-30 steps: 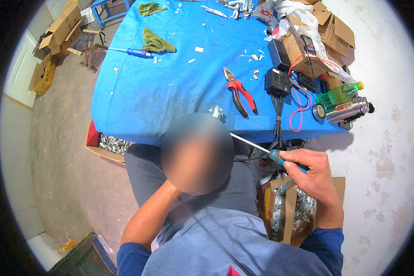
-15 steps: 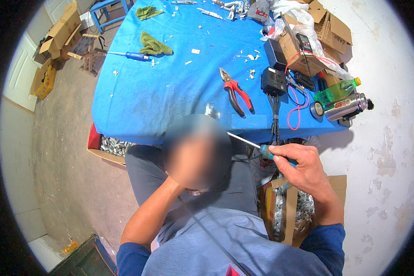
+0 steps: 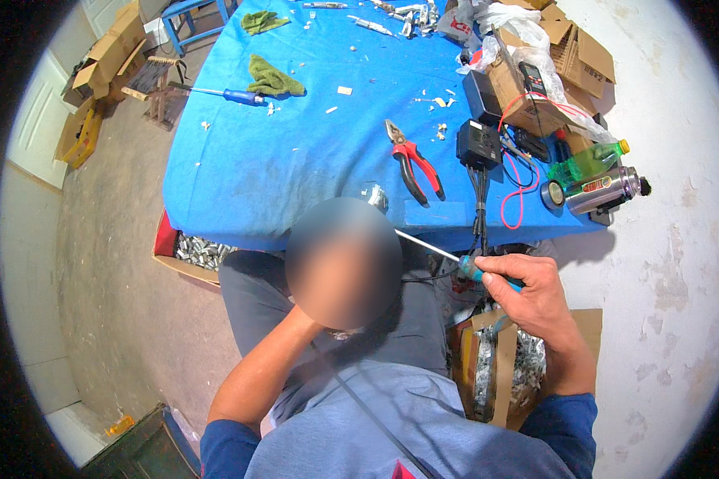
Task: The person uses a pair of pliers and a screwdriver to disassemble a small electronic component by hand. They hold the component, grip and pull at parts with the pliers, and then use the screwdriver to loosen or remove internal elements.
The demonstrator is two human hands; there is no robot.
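Observation:
My right hand (image 3: 527, 289) is closed around the blue handle of a screwdriver (image 3: 428, 244). Its thin metal shaft points left toward my left hand, and its tip goes out of sight at a blurred round patch. That patch covers my left hand (image 3: 335, 275) over my lap, so its fingers and anything in them are hidden. A small silvery piece (image 3: 378, 197) shows just above the patch, at the near edge of the blue-covered table (image 3: 240, 176). Red-and-black pliers (image 3: 413, 162) lie on the cloth beyond my hands, jaws pointing away.
Black boxes with cables (image 3: 479, 144), a green bottle (image 3: 587, 164) and a steel flask (image 3: 603, 191) crowd the table's right side. Green rags (image 3: 273, 77) and a blue-handled screwdriver (image 3: 242, 96) lie at left. Boxes of metal parts (image 3: 204, 251) stand below on both sides.
The silvery piece by the table's near edge shows more and sits slightly farther right. My right hand keeps its hold on the screwdriver, slightly lower in view. The table scene shifts slightly.

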